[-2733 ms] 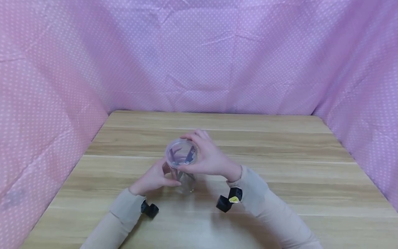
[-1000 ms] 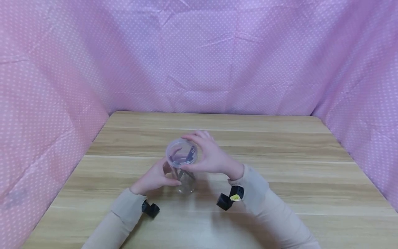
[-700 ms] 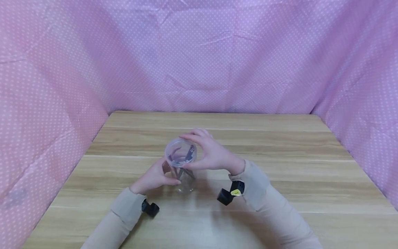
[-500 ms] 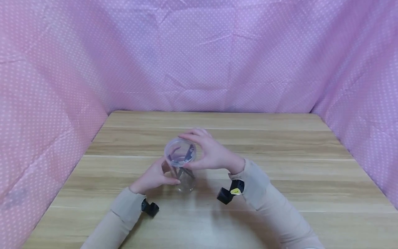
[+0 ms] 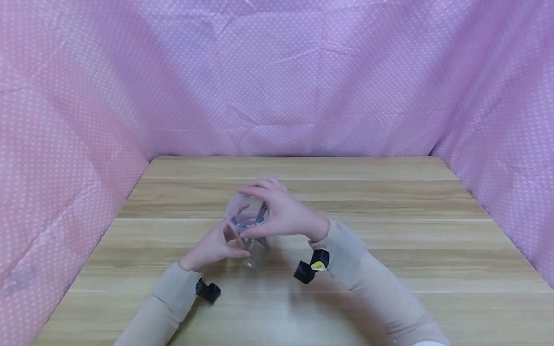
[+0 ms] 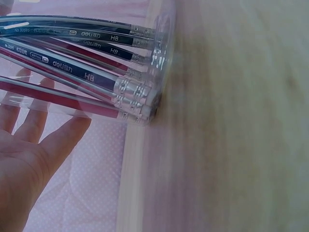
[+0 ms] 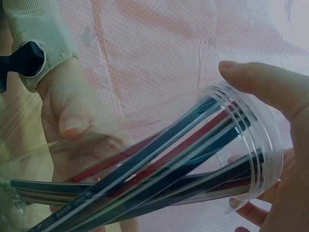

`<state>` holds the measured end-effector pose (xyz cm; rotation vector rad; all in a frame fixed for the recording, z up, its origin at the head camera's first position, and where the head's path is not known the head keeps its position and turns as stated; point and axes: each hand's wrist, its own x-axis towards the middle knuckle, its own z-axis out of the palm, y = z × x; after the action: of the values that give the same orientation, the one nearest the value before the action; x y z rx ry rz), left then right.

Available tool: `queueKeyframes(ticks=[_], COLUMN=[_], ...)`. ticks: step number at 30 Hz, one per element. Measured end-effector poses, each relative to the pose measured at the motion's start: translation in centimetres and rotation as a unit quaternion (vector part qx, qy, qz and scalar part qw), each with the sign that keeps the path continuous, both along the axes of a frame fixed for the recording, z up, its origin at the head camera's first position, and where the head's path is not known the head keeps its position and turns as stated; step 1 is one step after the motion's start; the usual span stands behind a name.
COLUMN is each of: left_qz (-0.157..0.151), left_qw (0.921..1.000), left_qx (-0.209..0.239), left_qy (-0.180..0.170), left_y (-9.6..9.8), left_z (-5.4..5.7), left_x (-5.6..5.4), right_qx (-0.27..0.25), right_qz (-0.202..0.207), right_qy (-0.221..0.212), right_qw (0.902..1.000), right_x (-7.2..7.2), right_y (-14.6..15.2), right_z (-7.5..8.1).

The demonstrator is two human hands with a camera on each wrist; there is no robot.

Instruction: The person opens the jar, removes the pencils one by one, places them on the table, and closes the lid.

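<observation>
A clear plastic jar point(image 5: 258, 258) stands on the table with several dark and red pencils point(image 6: 72, 70) inside, leaning at different slants. Printed "HB" shows on some barrels in the left wrist view, near their metal ends. My left hand point(image 5: 213, 250) holds the jar body from the left, thumb in front. A translucent round lid point(image 7: 274, 150) covers the jar's top. My right hand point(image 5: 281, 214) spans this lid from the right, thumb at the near side and fingers at the far side. Part of the lid is hidden behind the right hand in the head view.
The wooden table point(image 5: 389, 202) extends around the jar. Pink dotted cloth point(image 5: 277, 86) hangs behind it and along both sides. A small black camera sits on each wrist, the left camera point(image 5: 208, 291) low over the table.
My right hand has shifted slightly left and turned about the lid, its thumb now farther left along the near rim. The left hand and jar stay nearly in place.
</observation>
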<state>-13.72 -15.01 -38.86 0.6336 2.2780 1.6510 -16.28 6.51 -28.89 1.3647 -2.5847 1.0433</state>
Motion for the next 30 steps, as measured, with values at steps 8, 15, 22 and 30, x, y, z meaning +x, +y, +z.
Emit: queueKeyframes(ticks=[8, 15, 22, 30], left_qz=[-0.004, -0.002, -0.01, -0.005], left_qw=[0.9999, 1.0, 0.9999, 0.9999], left_qx=[0.006, -0.004, 0.0, 0.004], left_qy=[0.009, 0.004, 0.004, 0.015], left_y=[0.0, 0.1, 0.1, 0.1], left_z=[-0.1, 0.1, 0.0, 0.0], left_x=[-0.1, 0.1, 0.2, 0.0], right_qx=[-0.016, -0.069, -0.082, -0.095], right_qz=[-0.008, -0.098, -0.15, -0.136], right_qy=[-0.012, -0.002, 0.007, 0.014], right_qw=[0.9998, 0.9928, 0.9853, 0.986], right_x=[0.3, 1.7, 2.3, 2.0], right_y=[0.2, -0.3, -1.0, -0.7], right_z=[-0.5, -1.6, -1.9, -2.0])
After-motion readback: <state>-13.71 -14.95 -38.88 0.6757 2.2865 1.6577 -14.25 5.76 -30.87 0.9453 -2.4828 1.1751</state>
